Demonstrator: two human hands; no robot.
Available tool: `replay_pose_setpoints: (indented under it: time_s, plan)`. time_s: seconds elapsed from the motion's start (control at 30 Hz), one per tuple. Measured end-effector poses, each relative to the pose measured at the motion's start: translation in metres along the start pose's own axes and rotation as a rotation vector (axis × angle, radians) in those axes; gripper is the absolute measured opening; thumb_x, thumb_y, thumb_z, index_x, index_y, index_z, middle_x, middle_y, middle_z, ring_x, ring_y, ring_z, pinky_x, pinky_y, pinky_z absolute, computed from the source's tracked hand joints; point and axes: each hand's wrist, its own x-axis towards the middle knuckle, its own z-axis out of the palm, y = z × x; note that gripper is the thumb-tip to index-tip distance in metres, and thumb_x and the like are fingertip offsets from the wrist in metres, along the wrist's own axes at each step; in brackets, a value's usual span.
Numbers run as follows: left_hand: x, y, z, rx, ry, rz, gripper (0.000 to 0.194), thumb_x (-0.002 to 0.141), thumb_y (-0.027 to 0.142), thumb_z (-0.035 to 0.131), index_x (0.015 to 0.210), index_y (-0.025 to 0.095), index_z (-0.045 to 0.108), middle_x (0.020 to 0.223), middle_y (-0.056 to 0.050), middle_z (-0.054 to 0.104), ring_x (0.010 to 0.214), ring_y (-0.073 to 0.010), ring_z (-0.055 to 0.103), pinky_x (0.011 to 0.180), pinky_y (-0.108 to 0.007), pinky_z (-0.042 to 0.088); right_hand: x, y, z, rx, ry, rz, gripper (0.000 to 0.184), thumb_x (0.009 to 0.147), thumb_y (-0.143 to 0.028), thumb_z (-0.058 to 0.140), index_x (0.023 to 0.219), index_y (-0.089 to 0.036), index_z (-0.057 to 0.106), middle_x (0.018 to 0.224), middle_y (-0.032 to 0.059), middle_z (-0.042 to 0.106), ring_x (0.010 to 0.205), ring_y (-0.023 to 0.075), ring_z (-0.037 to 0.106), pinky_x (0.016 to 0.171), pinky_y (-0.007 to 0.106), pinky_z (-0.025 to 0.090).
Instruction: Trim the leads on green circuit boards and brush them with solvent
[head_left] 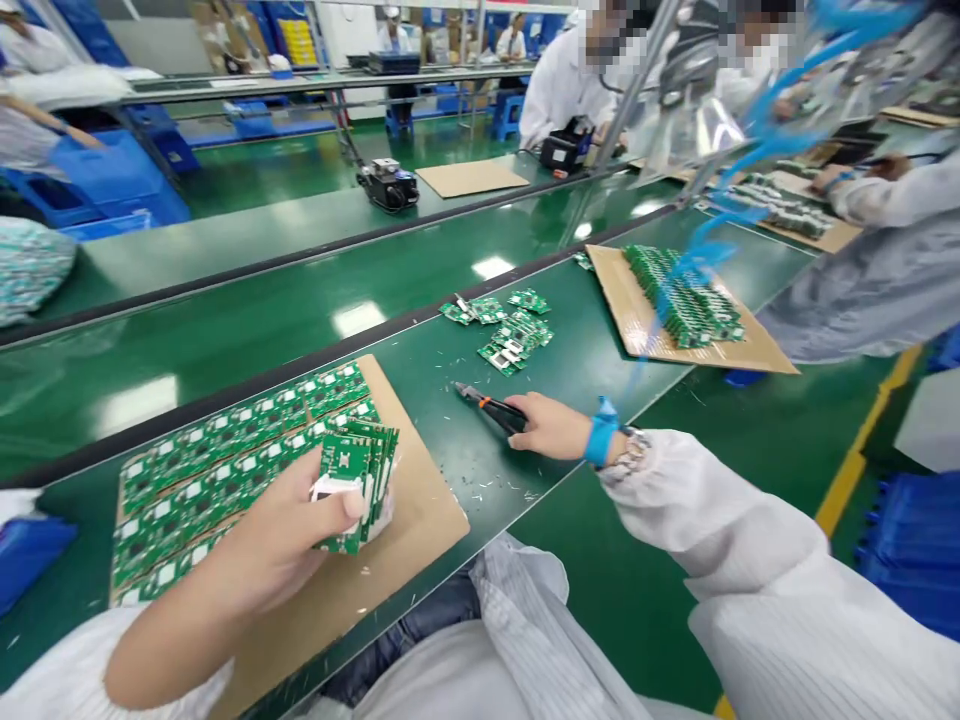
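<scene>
My left hand [300, 525] is closed around a stack of green circuit boards [358, 475], thumb across the front one. It hovers over a cardboard sheet [420, 490] that bears rows of further circuit boards [247, 425]. To the right, my right hand [551, 425] grips the dark handles of a pair of cutting pliers [491, 405] with an orange band. The pliers lie low at the green tabletop, jaws pointing left and away from me. A blue band [602, 432] circles my right wrist. Beyond the pliers rests a loose cluster of circuit boards [514, 335].
Another cardboard sheet [622, 320] with packed boards [686, 300] lies at the right. A coiled blue hose [712, 220] hangs in front of it. Small clippings [517, 490] litter the table. A co-worker's sleeve [862, 270] reaches in at right. A black device [388, 185] stands across the line.
</scene>
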Motion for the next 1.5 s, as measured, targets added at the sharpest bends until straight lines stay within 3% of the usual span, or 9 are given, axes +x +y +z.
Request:
replay_pose_setpoints:
  time_s: [0.13,0.27,0.47,0.67,0.8,0.97,1.1,1.23,1.5]
  plan:
    - [-0.029,-0.024,0.004,-0.317,0.019,-0.016,0.04,0.055,0.047,0.08,0.077,0.018,0.065,0.068,-0.003,0.065,0.062,-0.0163,0.059,0.061,-0.027,0.047,-0.032,-0.016,0.001,0.403,-0.17,-0.129,0.05,0.08,-0.045,0.044,0.121,-0.016,0.045,0.097,0.0088,0.057,0.089,0.0198,0.061,0.077,0.038,0.051]
    - [-0.044,-0.044,0.009,-0.498,0.041,-0.036,0.043,0.052,0.048,0.081,0.08,0.019,0.066,0.068,-0.004,0.069,0.068,-0.0207,0.064,0.065,-0.03,0.05,-0.074,-0.056,0.043,1.516,-0.404,-0.166,0.06,0.063,-0.029,0.07,0.12,-0.025,0.051,0.104,0.0049,0.055,0.093,0.0192,0.058,0.08,0.041,0.049]
    - [-0.053,-0.061,0.009,-0.489,-0.121,-0.082,0.045,0.058,0.052,0.077,0.085,0.02,0.059,0.071,-0.005,0.069,0.063,-0.017,0.059,0.059,-0.028,0.044,-0.104,-0.101,0.097,1.852,-0.606,-0.12,0.06,0.055,-0.016,0.073,0.113,-0.019,0.059,0.096,0.0058,0.059,0.085,0.0196,0.061,0.068,0.032,0.047]
    - [-0.063,-0.063,0.006,-0.255,-0.028,-0.123,0.047,0.059,0.058,0.074,0.085,0.023,0.057,0.074,-0.002,0.064,0.064,-0.0157,0.052,0.055,-0.026,0.035,-0.11,-0.104,0.106,1.789,-0.692,-0.076,0.046,0.068,-0.031,0.069,0.11,-0.017,0.056,0.084,0.005,0.06,0.064,0.0143,0.061,0.057,0.027,0.044]
    - [-0.068,-0.055,0.007,-0.117,0.098,-0.136,0.037,0.064,0.055,0.069,0.08,0.023,0.056,0.068,0.0,0.057,0.062,-0.0159,0.047,0.056,-0.027,0.035,-0.105,-0.102,0.101,1.594,-0.487,-0.175,0.054,0.067,-0.042,0.069,0.112,-0.021,0.051,0.085,0.0037,0.055,0.068,0.0157,0.058,0.06,0.029,0.045]
    - [-0.067,-0.039,0.016,0.055,0.317,-0.128,0.031,0.063,0.033,0.067,0.09,0.023,0.057,0.077,0.0,0.061,0.072,-0.0196,0.053,0.063,-0.028,0.043,-0.091,-0.095,0.08,0.628,0.067,-0.451,0.061,0.075,-0.025,0.06,0.131,-0.025,0.037,0.11,0.0091,0.049,0.1,0.0231,0.051,0.089,0.041,0.043]
    - [-0.061,-0.034,0.018,0.144,0.295,-0.163,0.031,0.062,0.028,0.063,0.092,0.025,0.055,0.08,0.0,0.065,0.075,-0.0226,0.059,0.064,-0.03,0.048,-0.082,-0.094,0.069,0.001,0.322,-0.542,0.071,0.065,-0.013,0.059,0.132,-0.022,0.036,0.111,0.0118,0.044,0.1,0.0261,0.048,0.083,0.043,0.045]
    - [-0.056,-0.037,0.013,0.337,0.192,-0.18,0.026,0.066,0.034,0.06,0.09,0.026,0.053,0.079,0.0,0.064,0.074,-0.0244,0.06,0.06,-0.032,0.049,-0.076,-0.095,0.067,-0.18,0.363,-0.577,0.069,0.063,-0.016,0.061,0.128,-0.02,0.039,0.108,0.0121,0.045,0.097,0.0263,0.047,0.077,0.042,0.045]
    - [-0.05,-0.036,0.016,0.546,0.186,-0.29,0.027,0.066,0.034,0.057,0.09,0.026,0.049,0.086,-0.003,0.061,0.089,-0.0306,0.058,0.068,-0.037,0.047,-0.064,-0.093,0.068,-0.234,0.355,-0.613,0.065,0.066,-0.021,0.06,0.127,-0.021,0.039,0.106,0.0113,0.048,0.094,0.0253,0.05,0.075,0.041,0.043]
